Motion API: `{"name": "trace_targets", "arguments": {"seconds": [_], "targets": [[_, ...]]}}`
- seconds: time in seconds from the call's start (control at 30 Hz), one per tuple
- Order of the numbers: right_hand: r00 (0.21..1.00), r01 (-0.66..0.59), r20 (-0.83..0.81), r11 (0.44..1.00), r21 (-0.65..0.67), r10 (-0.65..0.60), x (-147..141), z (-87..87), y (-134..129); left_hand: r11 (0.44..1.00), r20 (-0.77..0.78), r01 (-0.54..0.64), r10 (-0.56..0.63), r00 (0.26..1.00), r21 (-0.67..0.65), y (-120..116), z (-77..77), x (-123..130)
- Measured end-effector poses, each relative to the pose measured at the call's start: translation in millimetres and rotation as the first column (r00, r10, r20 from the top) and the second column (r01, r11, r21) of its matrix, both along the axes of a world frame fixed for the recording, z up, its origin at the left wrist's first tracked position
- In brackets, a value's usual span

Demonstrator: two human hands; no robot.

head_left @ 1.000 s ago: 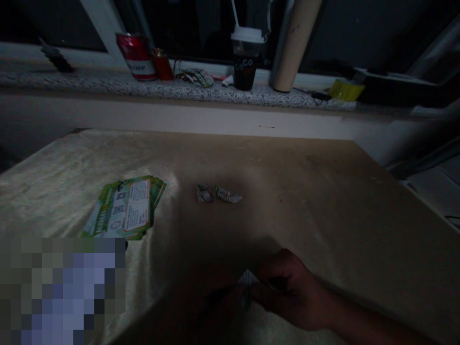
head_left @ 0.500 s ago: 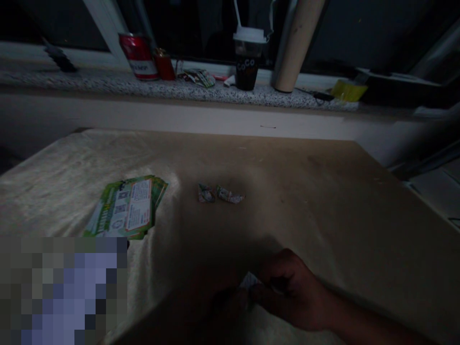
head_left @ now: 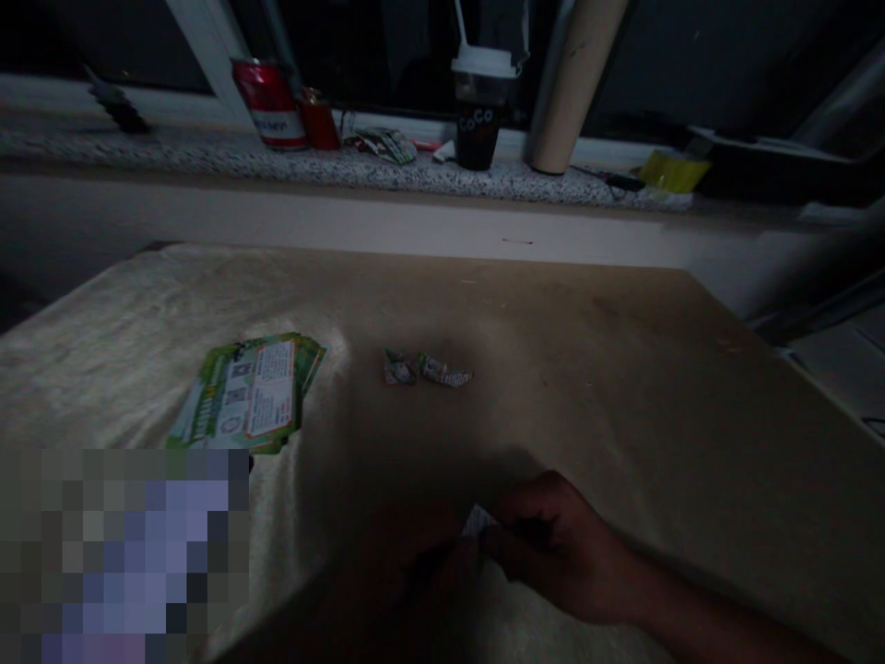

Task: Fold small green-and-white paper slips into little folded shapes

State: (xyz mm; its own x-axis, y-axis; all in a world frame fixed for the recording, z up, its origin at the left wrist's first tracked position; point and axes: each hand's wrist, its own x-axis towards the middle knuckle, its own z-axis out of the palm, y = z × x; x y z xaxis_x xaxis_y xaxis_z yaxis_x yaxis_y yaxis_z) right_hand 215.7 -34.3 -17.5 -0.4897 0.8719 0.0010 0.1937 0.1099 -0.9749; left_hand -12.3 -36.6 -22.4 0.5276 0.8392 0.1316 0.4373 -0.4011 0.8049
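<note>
Between my two hands, low in the view, is a small piece of folded printed paper (head_left: 477,521), its pale pointed tip sticking up. My right hand (head_left: 563,544) pinches it between thumb and fingers. My left hand (head_left: 421,553) lies in deep shadow, its fingers closed on the paper's other side. Farther up the table lie two small folded printed papers, a squarish one (head_left: 399,367) and a longer one (head_left: 444,371), close together. To the left rests a stack of green and white printed leaflets (head_left: 239,392).
A pale cloth covers the table (head_left: 587,350). On the speckled windowsill (head_left: 401,182) stand a red can (head_left: 269,103), a red lighter (head_left: 320,120), crumpled wrappers (head_left: 383,145), a lidded CoCo cup (head_left: 477,111), a cardboard tube (head_left: 577,88) and a yellow item (head_left: 673,172). A blurred patch hides the lower left.
Both hands stay on the folded paper, with only a slight shift upward in the view. The things on the table keep their places; the whole view has moved a little.
</note>
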Motion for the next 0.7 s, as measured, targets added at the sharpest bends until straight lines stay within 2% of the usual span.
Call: {"name": "trace_targets", "arguments": {"seconds": [0.1, 0.23, 0.37, 0.43, 0.53, 0.7], "targets": [[1.000, -0.018, -0.025, 1.000, 0.019, 0.018, -0.6, 1.6, 0.5, 1.000, -0.006, 0.025, -0.025, 1.000, -0.004, -2.1, -1.8, -1.3], [0.998, -0.022, -0.060, 0.998, 0.056, 0.025, 0.9, 1.9, 1.2, 0.999, -0.046, -0.037, 0.037, 0.998, 0.011, -1.4, -0.3, -2.0], [0.997, -0.021, -0.079, 0.997, 0.070, 0.027, 1.6, 0.0, 1.2, 0.999, -0.031, 0.033, -0.031, 0.999, 0.041, 0.7, 4.8, 1.0], [0.997, -0.031, -0.073, 0.997, 0.072, 0.037, 1.1, -0.8, 1.2, 0.997, -0.041, 0.020, -0.017, 0.999, 0.076, 0.5, 5.2, 1.5], [0.996, -0.031, -0.076, 0.996, 0.083, 0.037, 0.5, -1.2, 1.2, 0.994, -0.063, -0.005, 0.012, 0.998, 0.113, -1.4, 2.2, -1.2], [0.996, -0.030, -0.076, 0.997, 0.069, 0.035, 0.8, 1.3, 1.1, 0.996, -0.090, 0.007, 0.002, 0.996, 0.092, -4.8, -3.1, -7.9]]}}
